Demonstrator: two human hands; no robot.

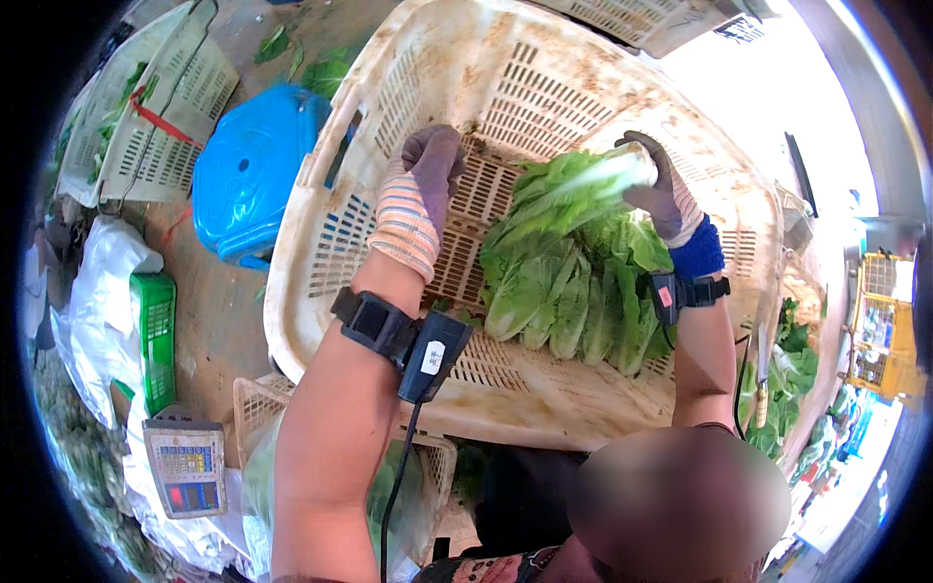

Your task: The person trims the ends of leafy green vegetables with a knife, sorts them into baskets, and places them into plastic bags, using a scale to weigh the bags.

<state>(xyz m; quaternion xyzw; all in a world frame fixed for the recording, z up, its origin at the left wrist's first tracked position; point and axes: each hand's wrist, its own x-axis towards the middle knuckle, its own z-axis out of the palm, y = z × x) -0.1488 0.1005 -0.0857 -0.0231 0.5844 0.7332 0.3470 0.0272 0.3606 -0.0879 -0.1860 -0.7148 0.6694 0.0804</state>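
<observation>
My right hand, in a knit glove with grey palm coating, grips a leafy green head, probably romaine or a similar lettuce, by its pale base. Its leaves point left over a pile of similar heads, which lie side by side with their bases towards me. They rest inside a large, dirt-stained white plastic basket with slotted walls. At the basket's left part, my left hand, in a striped glove, has its fingers curled in, with nothing visible in them. Both wrists carry strapped black devices.
A blue plastic stool stands left of the basket, near white crates. Lower left are a green crate, plastic bags and a digital scale. A knife and loose greens lie beyond the basket's right rim.
</observation>
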